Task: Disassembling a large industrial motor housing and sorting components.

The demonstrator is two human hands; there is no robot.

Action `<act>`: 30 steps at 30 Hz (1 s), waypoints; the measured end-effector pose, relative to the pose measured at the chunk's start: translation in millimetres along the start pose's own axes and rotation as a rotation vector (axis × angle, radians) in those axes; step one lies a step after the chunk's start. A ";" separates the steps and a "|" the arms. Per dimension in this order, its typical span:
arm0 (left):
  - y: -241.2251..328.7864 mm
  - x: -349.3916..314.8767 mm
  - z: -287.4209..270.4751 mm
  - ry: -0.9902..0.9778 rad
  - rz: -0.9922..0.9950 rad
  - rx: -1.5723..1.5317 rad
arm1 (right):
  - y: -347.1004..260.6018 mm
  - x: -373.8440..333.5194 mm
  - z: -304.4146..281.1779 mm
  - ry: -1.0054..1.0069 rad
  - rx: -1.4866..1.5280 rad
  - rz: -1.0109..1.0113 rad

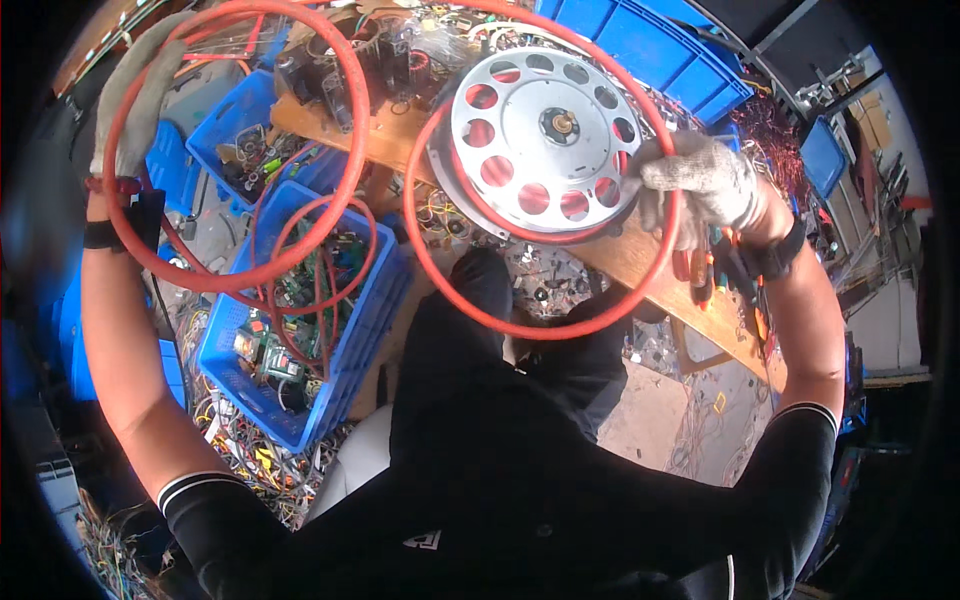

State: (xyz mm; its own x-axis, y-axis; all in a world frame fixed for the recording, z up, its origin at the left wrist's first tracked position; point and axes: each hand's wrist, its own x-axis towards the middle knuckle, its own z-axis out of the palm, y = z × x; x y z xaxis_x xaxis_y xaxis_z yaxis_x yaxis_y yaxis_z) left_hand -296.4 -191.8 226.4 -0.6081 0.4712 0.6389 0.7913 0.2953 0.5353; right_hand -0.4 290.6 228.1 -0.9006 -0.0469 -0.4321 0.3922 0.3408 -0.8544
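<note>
My right hand [705, 185], in a grey-white knit glove, is closed on the red hose [545, 331] at the right rim of a silver metal reel [540, 140]. The reel is round, with a ring of holes and a brass-coloured hub; red hose shows through the holes. One hose loop hangs loosely around the reel's front. At the upper left my gloved left hand [135, 105] is raised and appears closed round the hose, its fingers stretched by the lens. A second wide hose loop [362, 120] hangs beside it, over the bins.
A wooden board [660, 270] runs under the reel, with dark cylindrical parts [345, 75] at its far left and hand tools [705, 285] at its right. Blue crates [300, 425] hold circuit boards and thinner red tubing. Cables and scraps litter the floor; a blue bin [650, 50] stands behind.
</note>
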 end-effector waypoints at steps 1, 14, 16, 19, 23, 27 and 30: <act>3.8 -4.1 -7.0 0.024 0.070 0.089 | 0.0 3.0 11.2 -0.020 0.103 -0.104; 24.4 -37.8 -79.7 0.230 0.014 0.206 | -114.9 73.3 35.6 0.245 0.076 -0.709; 18.3 -38.5 -84.3 0.287 0.056 0.186 | -141.9 55.5 28.9 0.296 -0.020 -0.712; 20.1 -10.7 -67.6 0.271 0.096 0.137 | -156.0 30.9 9.7 0.589 0.017 -0.674; 41.6 -4.9 -71.7 0.217 0.165 0.335 | -185.3 16.6 -22.1 0.764 -0.155 -0.612; 51.4 7.8 -58.6 0.268 0.185 0.254 | -210.3 4.8 -27.4 1.012 -0.327 -0.595; 68.1 13.3 -54.3 0.346 0.186 0.474 | -217.8 -16.9 -7.3 1.162 -0.460 -0.544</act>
State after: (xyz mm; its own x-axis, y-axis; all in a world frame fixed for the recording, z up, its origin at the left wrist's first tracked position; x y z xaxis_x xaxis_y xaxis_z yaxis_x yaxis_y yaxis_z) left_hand -254.0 -210.5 301.3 -0.3795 0.2765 0.8829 0.7797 0.6093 0.1444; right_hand -72.0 224.1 423.6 -0.6459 0.4579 0.6109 0.0487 0.8233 -0.5656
